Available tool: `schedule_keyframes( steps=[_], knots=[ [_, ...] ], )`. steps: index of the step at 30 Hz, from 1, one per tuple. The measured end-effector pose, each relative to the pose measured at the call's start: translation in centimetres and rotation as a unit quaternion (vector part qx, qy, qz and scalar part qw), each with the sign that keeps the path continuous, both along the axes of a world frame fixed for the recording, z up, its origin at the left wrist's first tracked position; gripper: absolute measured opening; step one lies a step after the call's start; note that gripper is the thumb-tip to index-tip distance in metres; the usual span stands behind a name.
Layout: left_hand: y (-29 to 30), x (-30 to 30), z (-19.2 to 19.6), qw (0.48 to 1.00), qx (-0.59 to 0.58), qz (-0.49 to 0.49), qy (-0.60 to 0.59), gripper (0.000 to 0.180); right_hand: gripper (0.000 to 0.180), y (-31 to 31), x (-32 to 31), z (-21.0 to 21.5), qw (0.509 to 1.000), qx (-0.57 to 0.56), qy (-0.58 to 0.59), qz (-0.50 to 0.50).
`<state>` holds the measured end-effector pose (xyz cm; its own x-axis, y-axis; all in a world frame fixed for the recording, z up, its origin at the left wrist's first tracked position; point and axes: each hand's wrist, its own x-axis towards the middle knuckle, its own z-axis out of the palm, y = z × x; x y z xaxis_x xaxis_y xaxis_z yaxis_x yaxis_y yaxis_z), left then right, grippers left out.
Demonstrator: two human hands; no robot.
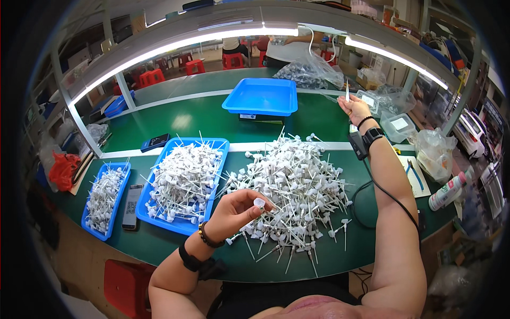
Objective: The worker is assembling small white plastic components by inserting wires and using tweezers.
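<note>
Just in front of the big heap of white plastic parts with thin stems point(297, 186), my left hand point(234, 210) pinches one small white plastic piece point(259, 203) between thumb and fingers. Its round end faces up. My right arm stretches out to the far right side of the bench. There my right hand point(355, 109) holds a slim, pale, pointed thing point(347, 91) upright; its kind is too small to tell. A clear plastic box point(368, 101) lies right beside those fingers. Left of the heap, a blue tray point(226, 170) is piled with the same white parts.
A smaller filled blue tray point(85, 218) and a phone point(131, 207) lie at left. A dark device point(155, 142) sits behind them. Across the bench rests an empty blue tray point(260, 95). A spray can point(450, 190) and a black cable point(393, 199) are at right.
</note>
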<state>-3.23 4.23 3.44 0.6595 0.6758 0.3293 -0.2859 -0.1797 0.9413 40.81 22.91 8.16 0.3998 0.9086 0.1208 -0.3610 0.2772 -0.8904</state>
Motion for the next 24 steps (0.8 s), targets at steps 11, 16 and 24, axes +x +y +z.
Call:
schedule_keyframes(
  steps=[11,16,24],
  knots=[
    [-0.5,-0.4,-0.3,0.995,-0.093,-0.042,0.004,0.022,0.025,-0.4,-3.3,0.6,0.986,-0.123,-0.107,0.042],
    [-0.3,0.0,-1.0,0.996,-0.076,-0.029,0.029,0.024,0.049,0.9,-4.9,0.0,0.996,-0.059,-0.048,0.048],
    [-0.6,0.3,-0.5,0.993,-0.119,-0.019,0.003,0.023,0.027,0.6,-4.3,0.1,0.994,-0.068,-0.022,0.087]
  ],
)
